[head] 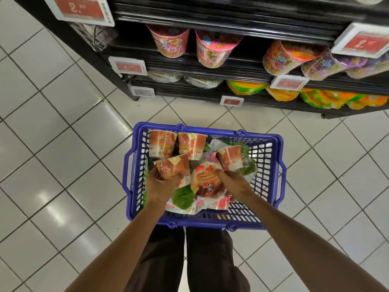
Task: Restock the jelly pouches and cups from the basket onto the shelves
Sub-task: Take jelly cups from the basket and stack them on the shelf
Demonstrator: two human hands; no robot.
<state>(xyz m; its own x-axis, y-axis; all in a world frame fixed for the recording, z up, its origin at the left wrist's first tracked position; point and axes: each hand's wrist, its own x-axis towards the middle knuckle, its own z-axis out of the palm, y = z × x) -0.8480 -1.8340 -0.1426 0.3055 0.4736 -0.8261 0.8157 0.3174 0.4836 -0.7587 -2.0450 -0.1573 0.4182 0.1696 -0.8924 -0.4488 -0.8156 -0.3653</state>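
A blue plastic basket (271, 157) sits on the tiled floor below me, holding several orange jelly cups and jelly pouches. My left hand (161, 187) is closed around an orange cup (172, 165) lying tilted at the basket's left. My right hand (233, 184) grips another orange cup (230, 158) toward the right. Between my hands lies a red-and-white pouch (207, 180). Two more orange cups (162, 144) stand against the far wall. A green pouch (183, 197) shows under my left wrist.
Black shelves (221, 66) rise beyond the basket, with pink tubs (169, 42), orange tubs (282, 57) and yellow-green packs (320, 100) on them. Red price tags (128, 66) hang on the shelf edges. White floor tiles (63, 144) surround the basket. My dark trousers (189, 260) are beneath.
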